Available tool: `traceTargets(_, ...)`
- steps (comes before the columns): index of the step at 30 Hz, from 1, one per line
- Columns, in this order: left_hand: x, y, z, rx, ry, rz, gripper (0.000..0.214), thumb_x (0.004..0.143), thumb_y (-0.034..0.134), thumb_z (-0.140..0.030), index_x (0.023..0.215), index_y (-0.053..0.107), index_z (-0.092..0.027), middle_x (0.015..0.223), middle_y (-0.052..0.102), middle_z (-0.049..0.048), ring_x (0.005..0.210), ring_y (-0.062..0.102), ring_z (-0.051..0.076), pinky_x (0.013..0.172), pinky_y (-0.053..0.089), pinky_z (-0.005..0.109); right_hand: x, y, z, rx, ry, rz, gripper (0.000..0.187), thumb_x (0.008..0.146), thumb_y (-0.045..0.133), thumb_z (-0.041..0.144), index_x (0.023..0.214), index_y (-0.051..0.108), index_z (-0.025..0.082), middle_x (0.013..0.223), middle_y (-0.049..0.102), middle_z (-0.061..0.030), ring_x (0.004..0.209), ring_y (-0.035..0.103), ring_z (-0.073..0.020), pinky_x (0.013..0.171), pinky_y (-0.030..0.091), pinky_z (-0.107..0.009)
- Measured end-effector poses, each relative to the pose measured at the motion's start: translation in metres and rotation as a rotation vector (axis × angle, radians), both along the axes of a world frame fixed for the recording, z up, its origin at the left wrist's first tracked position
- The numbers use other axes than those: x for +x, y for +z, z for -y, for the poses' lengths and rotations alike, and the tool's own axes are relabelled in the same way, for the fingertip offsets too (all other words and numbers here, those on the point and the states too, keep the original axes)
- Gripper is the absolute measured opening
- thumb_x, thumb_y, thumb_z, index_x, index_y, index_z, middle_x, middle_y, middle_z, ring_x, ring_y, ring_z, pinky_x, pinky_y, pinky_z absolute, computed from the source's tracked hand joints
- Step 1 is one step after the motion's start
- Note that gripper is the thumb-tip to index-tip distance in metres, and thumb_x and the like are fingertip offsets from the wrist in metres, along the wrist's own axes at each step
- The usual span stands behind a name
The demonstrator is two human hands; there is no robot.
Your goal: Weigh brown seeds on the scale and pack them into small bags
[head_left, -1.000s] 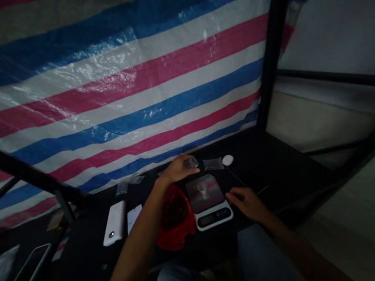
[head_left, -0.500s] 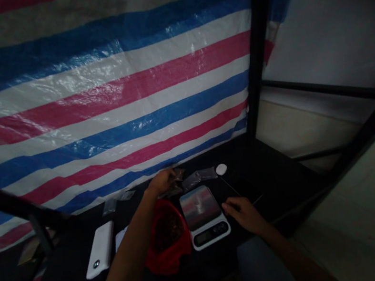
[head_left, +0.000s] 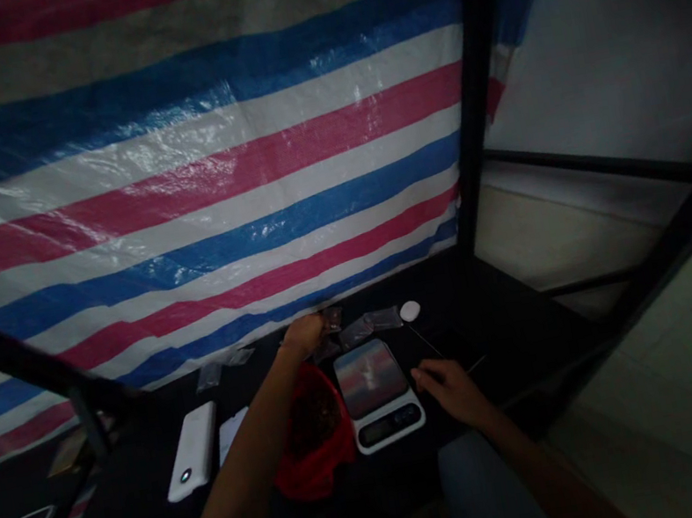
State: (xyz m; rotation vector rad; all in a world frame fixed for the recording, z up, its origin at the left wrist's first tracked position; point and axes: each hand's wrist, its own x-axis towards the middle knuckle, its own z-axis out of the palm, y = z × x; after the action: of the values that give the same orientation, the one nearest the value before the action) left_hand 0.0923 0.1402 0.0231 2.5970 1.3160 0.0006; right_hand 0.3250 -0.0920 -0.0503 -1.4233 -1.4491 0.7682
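Clear plastic packet (head_left: pixel 333 319), small and flat, at left hand (head_left: pixel 306 335) beyond red plastic bowl (head_left: pixel 311 481), grip impossible to tell; right hand (head_left: pixel 447 387) loosely curled beside white, shiny-topped scale (head_left: pixel 375 386), hold unclear. Probably mid-handling; calls next for care around neighbouring clear packets (head_left: pixel 383 319).

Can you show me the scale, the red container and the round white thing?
Scale (head_left: pixel 373 384): head view, on its shiny plate.
Red container (head_left: pixel 312 477): head view, on its near wall.
Round white thing (head_left: pixel 410 311): head view, middle of its top.
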Motion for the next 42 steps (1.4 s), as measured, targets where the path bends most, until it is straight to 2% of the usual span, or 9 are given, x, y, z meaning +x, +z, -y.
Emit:
traceTargets(4,0.002,0.008,0.001,-0.054,0.099,0.216,0.02,0.088,0.067,-0.033,0.083,0.07,-0.014,0.086,0.073,0.0082,0.084,0.068,0.021,0.084,0.052,0.037,0.0,0.002,0.001,-0.001,-0.002,-0.006,0.044,0.094,0.048,0.05,0.064,0.06,0.02,0.065,0.063,-0.0026,0.067,0.06,-0.0189,0.067,0.042,-0.03)
traceTargets(10,-0.009,0.043,0.021,-0.118,0.283,0.767,0.035,0.084,0.06,-0.047,0.077,0.066,-0.013,0.073,0.07,0.0084,0.071,0.064,0.02,0.07,0.051,0.031,0.001,0.006,0.006,0.034,-0.02,0.005,0.044,0.093,0.048,0.05,0.063,0.06,0.02,0.061,0.06,-0.0016,0.062,0.057,-0.0176,0.063,0.041,-0.03)
traceTargets(13,-0.018,0.049,0.063,-0.187,0.326,1.011,0.045,0.081,0.06,-0.058,0.081,0.065,-0.013,0.08,0.071,0.0076,0.073,0.066,0.018,0.074,0.054,0.031,-0.001,0.007,0.011,0.086,-0.074,0.004,0.044,0.092,0.049,0.05,0.061,0.058,0.02,0.058,0.056,-0.0008,0.058,0.054,-0.0166,0.06,0.039,-0.029)
traceTargets(16,-0.021,0.045,0.127,-0.265,0.347,1.185,0.046,0.077,0.067,-0.06,0.083,0.064,-0.015,0.084,0.071,0.0056,0.075,0.067,0.016,0.073,0.055,0.029,-0.009,0.017,0.022,0.16,-0.121,0.001,0.044,0.094,0.048,0.047,0.06,0.054,0.021,0.055,0.05,0.001,0.054,0.049,-0.0146,0.055,0.036,-0.027)
traceTargets(20,-0.012,0.033,0.21,-0.638,0.303,1.424,0.041,0.069,0.086,-0.043,0.08,0.056,-0.017,0.069,0.064,-0.0023,0.06,0.059,0.009,0.061,0.049,0.021,-0.035,0.046,0.04,0.298,-0.005,-0.002,0.041,0.098,0.047,0.042,0.063,0.05,0.021,0.057,0.046,0.0026,0.053,0.045,-0.0124,0.052,0.034,-0.025)
traceTargets(24,-0.004,0.023,0.256,-0.778,0.235,1.503,0.044,0.074,0.085,-0.035,0.076,0.043,-0.019,0.067,0.062,-0.0047,0.058,0.055,0.007,0.058,0.043,0.019,-0.063,0.067,0.052,0.238,0.185,0.076,0.034,0.096,0.051,0.036,0.066,0.051,0.02,0.06,0.052,0.0023,0.055,0.05,-0.0122,0.054,0.036,-0.024)
traceTargets(33,-0.017,0.008,0.267,-0.754,0.298,1.389,0.037,0.073,0.076,-0.023,0.071,0.04,-0.021,0.066,0.061,-0.0042,0.058,0.052,0.008,0.058,0.039,0.021,-0.084,0.068,0.056,0.15,0.318,0.192,0.03,0.093,0.042,0.022,0.064,0.048,0.02,0.062,0.056,0.0004,0.058,0.053,-0.0127,0.057,0.035,-0.025)
traceTargets(38,-0.019,0.009,0.269,-0.607,0.381,1.337,0.03,0.069,0.069,-0.016,0.068,0.039,-0.021,0.065,0.056,-0.0048,0.061,0.049,0.008,0.06,0.038,0.021,-0.084,0.069,0.055,0.105,0.203,0.277,0.024,0.084,0.046,0.019,0.061,0.047,0.02,0.058,0.054,0.0003,0.055,0.051,-0.013,0.055,0.031,-0.027)
traceTargets(42,-0.028,0.016,0.271,-0.363,0.427,1.165,0.021,0.08,0.064,-0.02,0.072,0.045,-0.02,0.071,0.057,-0.0025,0.068,0.053,0.012,0.066,0.042,0.024,-0.075,0.069,0.055,0.057,0.118,0.288,0.026,0.085,0.047,0.024,0.06,0.047,0.021,0.055,0.052,0.0003,0.053,0.048,-0.0133,0.053,0.03,-0.027)
